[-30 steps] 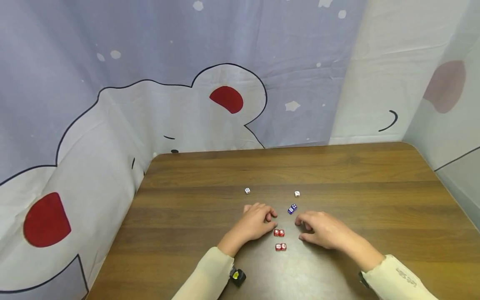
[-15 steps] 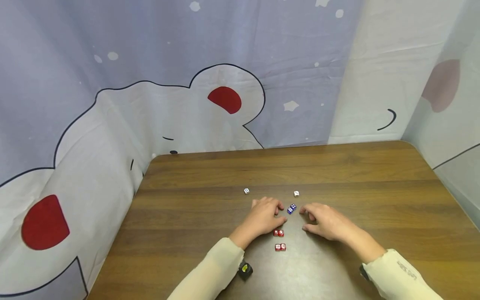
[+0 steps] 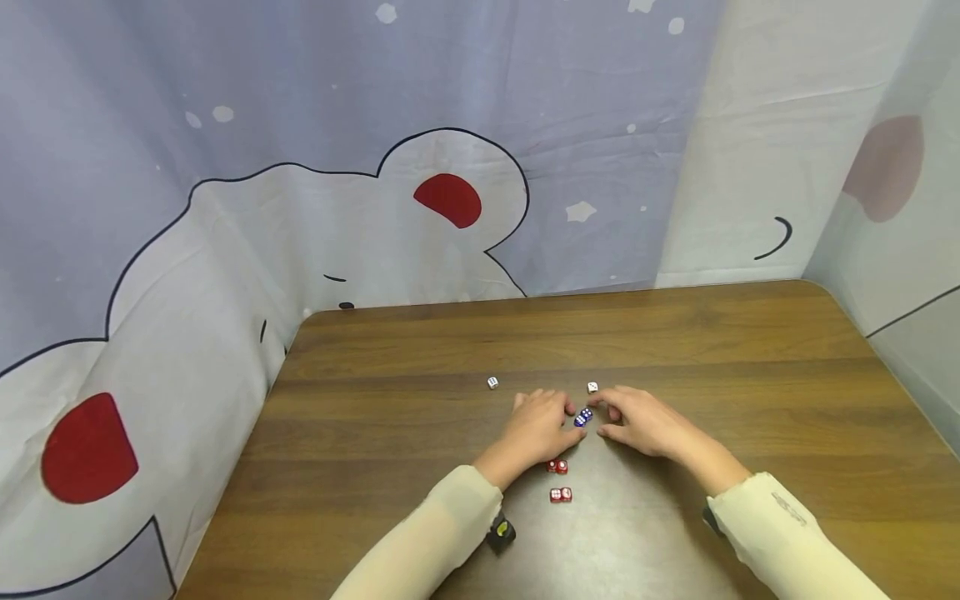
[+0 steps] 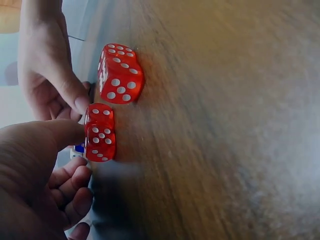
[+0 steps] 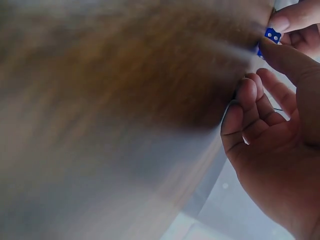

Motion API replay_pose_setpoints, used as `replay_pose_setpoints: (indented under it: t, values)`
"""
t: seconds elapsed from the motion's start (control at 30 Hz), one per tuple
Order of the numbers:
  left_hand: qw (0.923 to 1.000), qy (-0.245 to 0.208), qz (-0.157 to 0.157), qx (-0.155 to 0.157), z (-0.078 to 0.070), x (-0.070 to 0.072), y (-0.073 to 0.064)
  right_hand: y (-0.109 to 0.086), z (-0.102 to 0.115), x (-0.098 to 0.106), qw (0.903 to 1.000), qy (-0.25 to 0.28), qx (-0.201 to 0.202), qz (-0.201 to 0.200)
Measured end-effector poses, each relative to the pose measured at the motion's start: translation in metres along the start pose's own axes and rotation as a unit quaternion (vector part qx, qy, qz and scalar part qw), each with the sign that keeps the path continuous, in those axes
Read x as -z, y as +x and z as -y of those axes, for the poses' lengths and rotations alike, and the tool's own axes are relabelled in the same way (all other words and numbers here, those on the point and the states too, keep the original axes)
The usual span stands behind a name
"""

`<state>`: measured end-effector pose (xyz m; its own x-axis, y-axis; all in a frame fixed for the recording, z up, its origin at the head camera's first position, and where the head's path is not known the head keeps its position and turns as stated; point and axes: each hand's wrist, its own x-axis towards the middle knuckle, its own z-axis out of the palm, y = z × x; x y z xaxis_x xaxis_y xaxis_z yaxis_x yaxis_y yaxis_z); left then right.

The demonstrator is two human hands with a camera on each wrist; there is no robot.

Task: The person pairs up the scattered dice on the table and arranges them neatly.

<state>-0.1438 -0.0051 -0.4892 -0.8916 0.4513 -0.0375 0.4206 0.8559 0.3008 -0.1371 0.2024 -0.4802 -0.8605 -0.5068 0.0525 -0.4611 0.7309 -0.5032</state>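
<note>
Two blue dice (image 3: 583, 417) sit side by side between the hands in the head view. My left hand (image 3: 536, 423) is at their left, thumb tip right by the lower blue die, fingers loosely bent. To their right lies my right hand (image 3: 641, 422), thumb and index finger parted, the index tip just below a white die (image 3: 592, 387). In the right wrist view a blue die (image 5: 272, 35) shows between the thumb tips of both hands. Below the left hand lies a pair of red dice (image 3: 557, 467), partly overlapped by its wrist; another red pair (image 3: 560, 494) is nearer the front.
A second white die (image 3: 492, 382) lies farther back to the left. The wooden table (image 3: 405, 350) meets a patterned curtain (image 3: 585, 150) along its back edge. A small black device (image 3: 501, 532) is strapped at the left wrist.
Both hands have moved forward, the left also rightward, closing in on the blue dice from either side. The dice have stayed in place.
</note>
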Motion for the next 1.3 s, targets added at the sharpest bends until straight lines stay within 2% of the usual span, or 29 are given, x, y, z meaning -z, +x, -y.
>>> replay_pose_setpoints:
  t: [0.43,0.8,1.13,1.3]
  values:
    - [1.0000,0.009,0.001,-0.002,-0.001,0.001,0.004,0.012,-0.001,-0.001,0.9998,0.002,0.021,0.002]
    - [0.9997,-0.023,0.000,-0.004,0.006,0.002,-0.001,0.012,0.002,-0.004,0.9998,-0.002,0.017,0.008]
    - [0.9996,-0.024,0.008,-0.008,0.013,0.003,-0.004,0.013,0.009,-0.007,0.9997,-0.005,0.007,0.024]
    - [0.9995,-0.026,0.007,-0.014,0.016,0.004,-0.006,0.014,0.011,-0.009,0.9998,-0.003,0.004,0.020]
